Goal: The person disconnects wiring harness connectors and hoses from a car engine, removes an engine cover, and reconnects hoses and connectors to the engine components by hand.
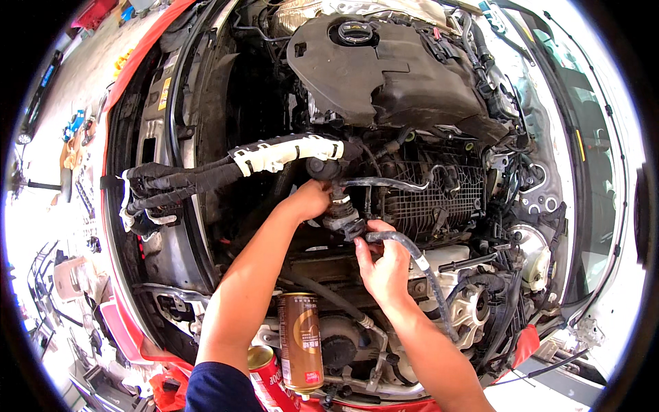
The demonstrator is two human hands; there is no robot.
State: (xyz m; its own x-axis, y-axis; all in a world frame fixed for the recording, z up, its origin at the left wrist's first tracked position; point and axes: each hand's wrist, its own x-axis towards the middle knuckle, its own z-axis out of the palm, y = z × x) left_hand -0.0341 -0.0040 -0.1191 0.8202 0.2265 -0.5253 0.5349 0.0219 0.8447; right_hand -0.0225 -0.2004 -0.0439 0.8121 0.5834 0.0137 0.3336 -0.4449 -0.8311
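A navy fabric sleeve (221, 388) sits closest to my view, with a tall gold-brown spray can (300, 343) and a shorter red metal can (266, 379) beside it, both well below the fingers. My left fingers (317, 196) curl at the upper end of a black-and-grey cylindrical fitting (339, 214); their tips are hidden, so I can't tell how firmly they hold. My right fingers (379, 227) are closed around the upper end of a slim black rubber hose (420, 264), right beside the fitting's lower end; the hose runs down and right from them. I'd expect the fitting to be light but rigid, perhaps slick with grime, its plastic edges brittle; I'd take it around the thick middle. The hose should bend easily; I'd pinch it close to its end. Both cans carry printed labels, and a yellow sticker (165, 94) lies far up-left of the left fingers; I read no writing on the fitting.
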